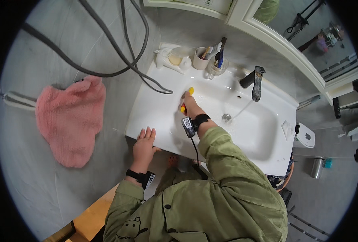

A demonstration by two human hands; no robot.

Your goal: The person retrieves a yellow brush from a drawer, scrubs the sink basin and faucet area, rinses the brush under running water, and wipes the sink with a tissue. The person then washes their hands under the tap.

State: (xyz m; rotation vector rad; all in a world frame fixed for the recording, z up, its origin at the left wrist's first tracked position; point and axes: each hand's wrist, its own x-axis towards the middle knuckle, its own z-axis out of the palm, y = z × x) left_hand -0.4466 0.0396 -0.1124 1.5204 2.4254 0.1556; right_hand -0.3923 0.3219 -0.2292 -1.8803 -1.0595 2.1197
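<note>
My right hand point(191, 107) is closed around a small yellow object with a bit of red point(191, 90), perhaps a brush; its ends stick out past my fingers and its kind is mostly hidden. I hold it against the left rim of the white sink point(154, 117), beside the basin. My left hand point(144, 146) lies with fingers stretched out on the sink's front left edge, holding nothing. Water runs from the dark faucet point(256, 84) in a thin stream toward the metal drain point(226, 117).
Along the back ledge stand a white animal-shaped soap dish point(163, 60), a cup point(200, 61) and a glass with brushes point(217, 69). A crumpled white tissue point(287, 130) lies at the right rim. A pink towel point(72, 121) hangs at left; grey cables point(102, 32) dangle above.
</note>
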